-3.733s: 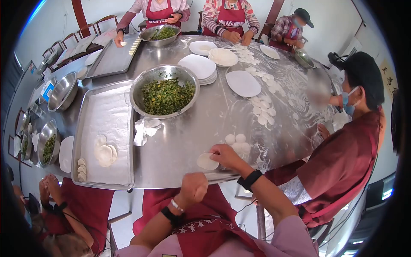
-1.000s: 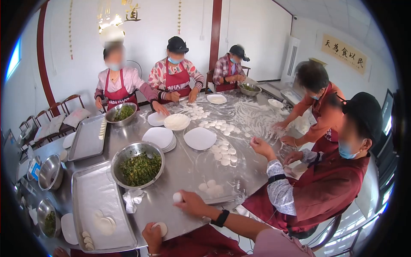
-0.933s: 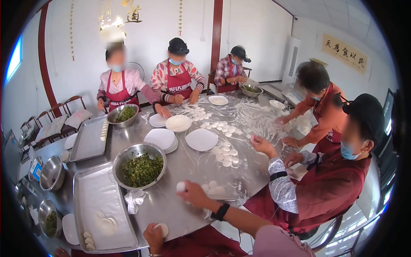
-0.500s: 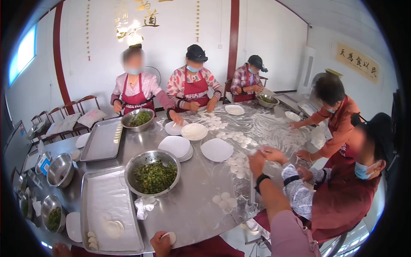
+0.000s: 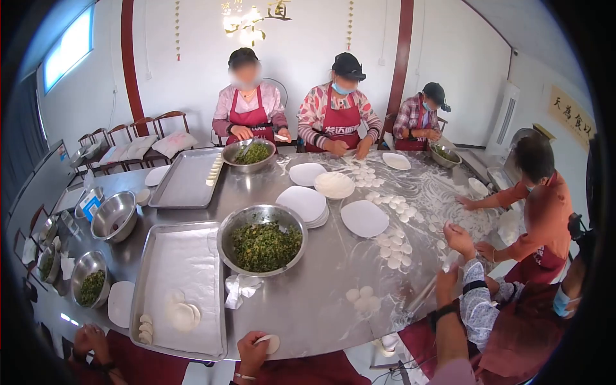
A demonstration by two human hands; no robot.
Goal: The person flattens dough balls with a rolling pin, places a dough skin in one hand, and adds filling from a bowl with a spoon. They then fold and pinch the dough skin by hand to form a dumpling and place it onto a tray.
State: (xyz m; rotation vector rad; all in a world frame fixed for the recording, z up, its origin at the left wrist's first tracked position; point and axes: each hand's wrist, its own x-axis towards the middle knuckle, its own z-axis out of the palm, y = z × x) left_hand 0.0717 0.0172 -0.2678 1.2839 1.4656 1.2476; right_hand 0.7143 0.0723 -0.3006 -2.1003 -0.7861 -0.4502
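Note:
My left hand [image 5: 251, 351] is at the near table edge, its fingers closed on a round dough wrapper [image 5: 273, 344]. My right hand [image 5: 447, 283], with a black band on the wrist, is raised at the right side, beside a co-worker's hand [image 5: 459, 239]. Something whitish and blurred shows at its fingertips; I cannot make it out. A steel bowl of green filling [image 5: 266, 247] stands beyond my left hand. Left of it, a lined tray [image 5: 183, 266] holds stacked wrappers [image 5: 184, 317] and several dumplings [image 5: 145, 328]. More wrappers [image 5: 393, 247] lie on the floured table [image 5: 321, 292].
White plates [image 5: 364, 219] stand mid-table. Another tray [image 5: 186, 183] and a filling bowl [image 5: 249, 157] are farther back. A crumpled cloth [image 5: 240, 289] lies by the large bowl. Co-workers stand or sit around; another person's hands [image 5: 93, 340] show at lower left.
The view has swung left, so the table appears farther right. My right hand has drawn away from the scattered wrappers toward the right table edge. My left hand still holds its wrapper.

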